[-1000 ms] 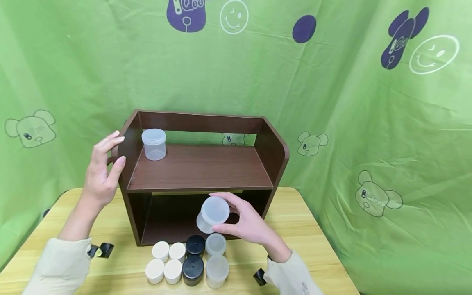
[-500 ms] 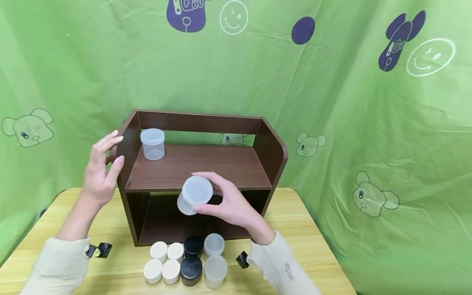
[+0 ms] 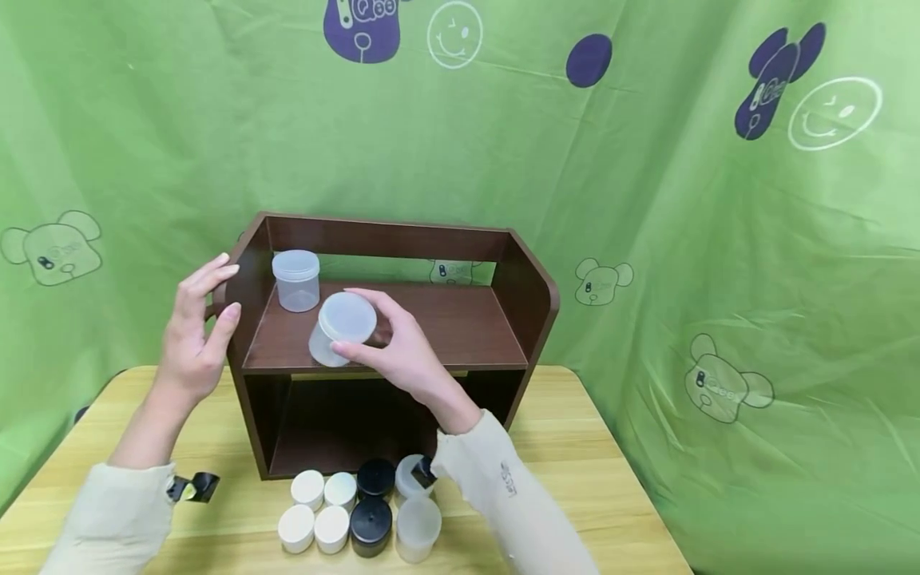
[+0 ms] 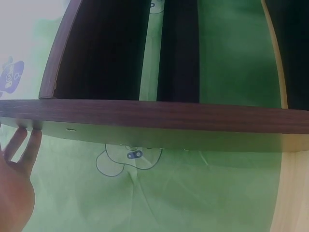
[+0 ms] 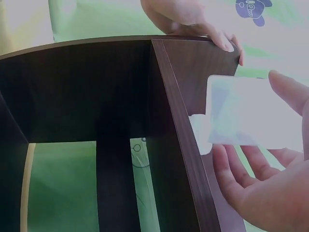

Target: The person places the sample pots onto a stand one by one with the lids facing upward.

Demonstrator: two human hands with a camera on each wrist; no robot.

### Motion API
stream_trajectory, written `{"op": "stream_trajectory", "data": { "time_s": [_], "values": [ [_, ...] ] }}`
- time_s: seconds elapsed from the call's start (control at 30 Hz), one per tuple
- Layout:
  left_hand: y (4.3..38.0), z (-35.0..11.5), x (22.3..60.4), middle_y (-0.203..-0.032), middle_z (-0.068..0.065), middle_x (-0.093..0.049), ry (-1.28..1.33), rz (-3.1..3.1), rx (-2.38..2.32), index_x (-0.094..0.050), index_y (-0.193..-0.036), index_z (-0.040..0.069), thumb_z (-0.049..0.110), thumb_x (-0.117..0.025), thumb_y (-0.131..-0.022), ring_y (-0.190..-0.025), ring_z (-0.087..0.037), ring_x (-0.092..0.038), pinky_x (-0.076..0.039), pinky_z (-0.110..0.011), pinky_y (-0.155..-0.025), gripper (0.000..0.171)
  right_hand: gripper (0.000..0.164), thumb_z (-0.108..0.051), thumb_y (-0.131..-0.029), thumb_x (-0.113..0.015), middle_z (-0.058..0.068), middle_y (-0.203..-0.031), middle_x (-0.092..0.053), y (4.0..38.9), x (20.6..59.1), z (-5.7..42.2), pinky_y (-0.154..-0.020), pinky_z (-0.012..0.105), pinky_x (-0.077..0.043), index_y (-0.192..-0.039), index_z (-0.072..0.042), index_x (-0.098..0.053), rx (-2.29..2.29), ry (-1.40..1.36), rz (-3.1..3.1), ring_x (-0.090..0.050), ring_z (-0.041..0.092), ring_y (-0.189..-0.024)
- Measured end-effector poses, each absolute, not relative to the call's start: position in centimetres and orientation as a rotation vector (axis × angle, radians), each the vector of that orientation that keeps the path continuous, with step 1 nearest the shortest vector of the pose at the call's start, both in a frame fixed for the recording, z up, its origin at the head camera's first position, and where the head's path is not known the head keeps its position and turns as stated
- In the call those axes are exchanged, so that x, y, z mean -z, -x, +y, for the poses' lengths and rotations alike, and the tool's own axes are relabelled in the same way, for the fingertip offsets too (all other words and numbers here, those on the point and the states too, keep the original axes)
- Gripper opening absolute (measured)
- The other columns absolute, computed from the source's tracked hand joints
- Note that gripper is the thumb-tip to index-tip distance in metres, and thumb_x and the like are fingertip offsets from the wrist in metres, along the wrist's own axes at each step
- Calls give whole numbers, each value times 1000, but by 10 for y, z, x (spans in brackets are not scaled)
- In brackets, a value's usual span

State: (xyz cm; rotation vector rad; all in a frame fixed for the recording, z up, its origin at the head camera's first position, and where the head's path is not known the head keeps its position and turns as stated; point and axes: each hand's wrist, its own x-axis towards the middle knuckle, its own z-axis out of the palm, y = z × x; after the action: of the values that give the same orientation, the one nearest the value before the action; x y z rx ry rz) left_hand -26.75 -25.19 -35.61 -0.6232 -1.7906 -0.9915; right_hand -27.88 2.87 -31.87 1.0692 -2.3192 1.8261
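My right hand (image 3: 406,347) grips a translucent plastic jar (image 3: 347,317) by its lid, thumb on the near side and fingers on the far side. The jar is tilted over the front of the upper shelf in the head view; in the right wrist view the held jar (image 5: 246,111) looks washed out. A similar lidded jar (image 3: 296,279) stands upright on that shelf's left end. With fairly straight fingers, my left hand (image 3: 197,335) touches the left side panel of the dark brown shelf unit (image 3: 410,327). The left wrist view shows its fingertips against the panel (image 4: 159,116).
On the wooden table (image 3: 575,479), in front of the unit, stand several white-lidded jars (image 3: 314,511), two black-lidded jars (image 3: 370,523) and two translucent jars (image 3: 418,527). One translucent jar is partly covered by the right cuff. A green printed curtain (image 3: 402,136) hangs behind and to the right.
My right hand has carried the translucent jar up and left, from before the lower compartment to the upper shelf. The left hand has stayed on the side panel.
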Motion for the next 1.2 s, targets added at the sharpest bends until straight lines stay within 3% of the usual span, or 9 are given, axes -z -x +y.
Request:
{"op": "stream_trajectory", "data": {
  "time_s": [0.23,0.53,0.87,1.07,1.2],
  "values": [
    [269,-254,357,-151,-27,-47,627,-1780,984,-52,-138,-7,6,-54,-99,-149,-14,-40,-37,-16,-116,41,67,-11,-87,-82,8,-130,-62,291,317,-1,-84,22,-57,-147,-16,-54,-1865,-1015,-2282,-65,10,-99],
    [268,-256,356,-152,-26,-47,631,-1784,970,-51,-139,-7,8,-54,-99,-149,-15,-40,-34,-21,-121,42,70,-22,-85,-85,1,-126,-62,298,316,-37,-78,16,-53,-147,-18,-54,-1678,-957,-2321,-58,3,-92],
    [267,-254,357,-153,-24,-47,637,-1801,968,-51,-140,-6,4,-54,-99,-149,-15,-40,-38,-13,-113,42,70,-29,-83,-86,2,-122,-62,308,324,-57,-71,13,-45,-145,-18,-56,-1544,-841,-2344,-62,26,-95],
    [267,-254,357,-154,-23,-47,635,-1804,967,-51,-140,-5,1,-54,-97,-149,-15,-40,-39,-12,-113,43,70,-30,-83,-87,4,-124,-64,311,328,-63,-74,12,-45,-144,-17,-57,-1496,-821,-2353,-60,12,-94],
    [267,-254,356,-153,-24,-47,633,-1795,969,-51,-139,-6,-1,-54,-96,-149,-15,-40,-38,-13,-113,43,71,-31,-83,-87,5,-123,-63,311,329,-66,-75,12,-45,-145,-17,-56,-1480,-812,-2366,-59,11,-94]
  ]
}}
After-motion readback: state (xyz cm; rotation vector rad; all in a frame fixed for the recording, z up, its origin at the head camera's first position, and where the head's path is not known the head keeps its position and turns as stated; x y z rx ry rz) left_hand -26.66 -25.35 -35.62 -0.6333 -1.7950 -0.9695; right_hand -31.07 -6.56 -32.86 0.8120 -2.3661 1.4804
